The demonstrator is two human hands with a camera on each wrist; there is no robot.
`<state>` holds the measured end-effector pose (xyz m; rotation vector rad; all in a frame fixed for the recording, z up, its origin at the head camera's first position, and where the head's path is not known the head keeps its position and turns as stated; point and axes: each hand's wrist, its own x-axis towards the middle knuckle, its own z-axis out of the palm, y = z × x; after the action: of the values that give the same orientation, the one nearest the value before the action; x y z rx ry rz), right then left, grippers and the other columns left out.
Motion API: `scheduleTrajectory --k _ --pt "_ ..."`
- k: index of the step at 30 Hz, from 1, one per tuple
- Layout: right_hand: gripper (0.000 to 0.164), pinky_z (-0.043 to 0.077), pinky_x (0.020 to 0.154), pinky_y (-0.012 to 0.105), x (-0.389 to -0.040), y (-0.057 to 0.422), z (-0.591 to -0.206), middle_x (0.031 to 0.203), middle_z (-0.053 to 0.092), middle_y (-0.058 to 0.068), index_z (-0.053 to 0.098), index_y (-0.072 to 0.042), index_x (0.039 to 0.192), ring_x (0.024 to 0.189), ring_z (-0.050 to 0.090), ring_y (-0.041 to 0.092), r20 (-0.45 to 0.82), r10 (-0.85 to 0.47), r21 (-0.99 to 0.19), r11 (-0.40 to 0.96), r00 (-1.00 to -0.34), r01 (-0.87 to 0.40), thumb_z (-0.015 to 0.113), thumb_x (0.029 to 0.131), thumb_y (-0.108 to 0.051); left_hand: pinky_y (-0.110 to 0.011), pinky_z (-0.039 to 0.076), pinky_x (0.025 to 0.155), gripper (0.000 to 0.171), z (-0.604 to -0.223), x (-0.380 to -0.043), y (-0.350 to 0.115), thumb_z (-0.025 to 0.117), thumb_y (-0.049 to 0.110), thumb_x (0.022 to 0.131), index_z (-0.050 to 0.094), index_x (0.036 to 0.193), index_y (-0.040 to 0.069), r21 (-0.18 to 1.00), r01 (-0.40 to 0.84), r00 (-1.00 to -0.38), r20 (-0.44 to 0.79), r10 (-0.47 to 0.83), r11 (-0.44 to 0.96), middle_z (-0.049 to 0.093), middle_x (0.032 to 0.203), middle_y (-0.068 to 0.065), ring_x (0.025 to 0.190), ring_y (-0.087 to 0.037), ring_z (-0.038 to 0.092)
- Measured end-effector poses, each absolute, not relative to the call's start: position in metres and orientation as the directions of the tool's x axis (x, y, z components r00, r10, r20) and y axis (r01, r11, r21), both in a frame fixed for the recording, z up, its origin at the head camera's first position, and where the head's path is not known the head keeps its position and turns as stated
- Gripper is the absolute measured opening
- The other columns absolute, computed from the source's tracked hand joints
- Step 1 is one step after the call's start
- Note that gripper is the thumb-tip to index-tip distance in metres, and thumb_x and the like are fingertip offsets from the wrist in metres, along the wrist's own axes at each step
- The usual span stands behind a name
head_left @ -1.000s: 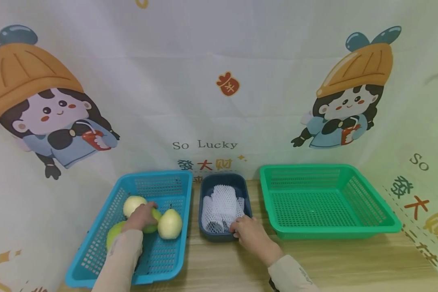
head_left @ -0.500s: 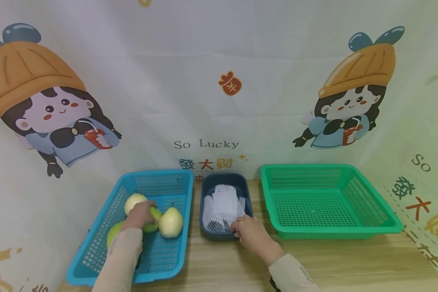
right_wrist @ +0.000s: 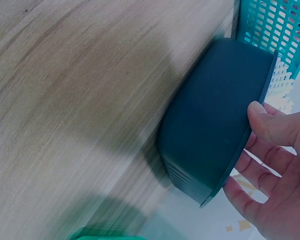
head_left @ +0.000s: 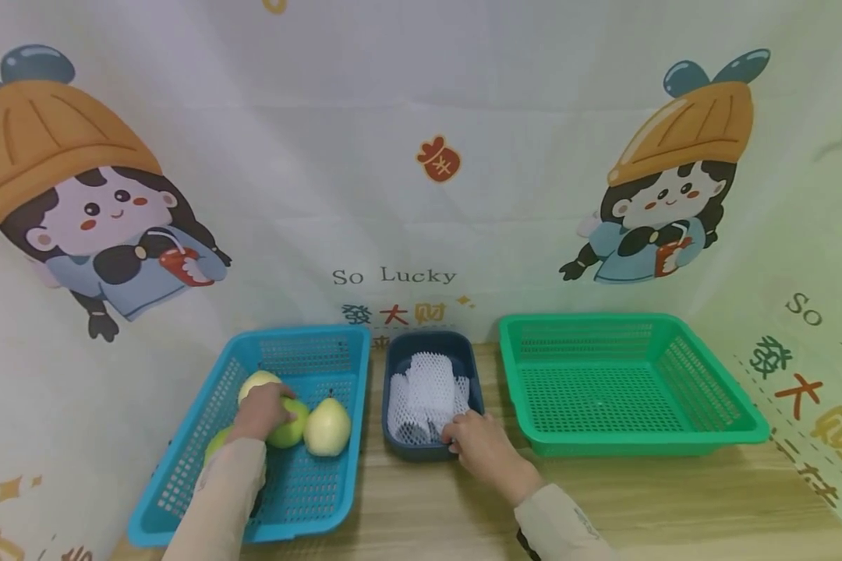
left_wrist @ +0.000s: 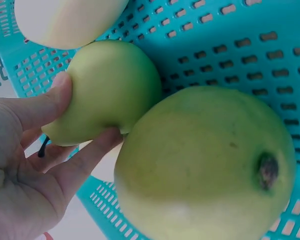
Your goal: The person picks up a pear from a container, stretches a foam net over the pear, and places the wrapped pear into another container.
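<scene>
Cartoon-printed fabric (head_left: 393, 117) hung behind as the left hand (head_left: 260, 411) gripped a green pear (left_wrist: 115, 90) in a blue basket (head_left: 312, 499) and the right hand (head_left: 489, 456) pinched a navy tub (right_wrist: 215, 115) by its rim.

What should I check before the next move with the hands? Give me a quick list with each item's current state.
1. Grip of the left hand on the green pear: ok; thumb and fingers lie on opposite sides.
2. Lift of the green pear out of the blue basket: not ok; it is inside.
3. Hold of the right hand at the rim of the navy tub: ok.
4. Place of the foam nets in the navy tub: ok.
5. Any pinch of the right hand on the foam nets: cannot tell; the rim hides it.
6. Gap between the navy tub and the green basket: ok.
</scene>
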<state>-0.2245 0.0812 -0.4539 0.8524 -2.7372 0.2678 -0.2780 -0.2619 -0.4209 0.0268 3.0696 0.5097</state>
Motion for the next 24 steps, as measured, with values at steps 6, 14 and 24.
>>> scheduleTrajectory --k 6,14,24 --pt "0.009 0.040 0.062 0.027 -0.224 0.081 -0.454 0.083 0.066 -0.005 0.070 -0.017 0.083 0.079 0.058 0.015 0.301 -0.524 -0.104 0.813 -0.797 -0.573 0.071 0.078 -0.010 -0.055 0.044 0.087 0.035 -0.417 -0.278 -0.266 0.075 0.012 0.072 0.066 0.102 -0.003 0.322 0.019 -1.000 -0.002 0.021 0.947 0.061 0.109 -0.029 0.100 -0.048 0.055" --pt "0.009 0.040 0.064 0.028 -0.226 0.080 -0.454 0.083 0.066 -0.005 0.071 -0.016 0.083 0.080 0.058 0.015 0.303 -0.511 -0.123 0.816 -0.804 -0.565 0.071 0.077 -0.009 -0.055 0.045 0.085 0.038 -0.398 -0.276 -0.264 0.074 0.014 0.075 0.064 0.108 -0.002 0.336 -0.022 -0.999 -0.034 -0.011 0.941 0.055 0.117 -0.032 0.104 -0.050 0.052" --pt "0.007 0.041 0.059 0.028 -0.222 0.078 -0.449 0.080 0.066 -0.005 0.071 -0.015 0.081 0.077 0.059 0.016 0.323 -0.530 -0.107 0.802 -0.784 -0.587 0.072 0.077 -0.010 -0.053 0.044 0.089 0.038 -0.366 -0.268 -0.249 0.073 0.012 0.077 0.063 0.110 -0.004 0.333 0.010 -0.999 -0.047 0.027 0.943 0.056 0.119 -0.030 0.110 -0.048 0.050"
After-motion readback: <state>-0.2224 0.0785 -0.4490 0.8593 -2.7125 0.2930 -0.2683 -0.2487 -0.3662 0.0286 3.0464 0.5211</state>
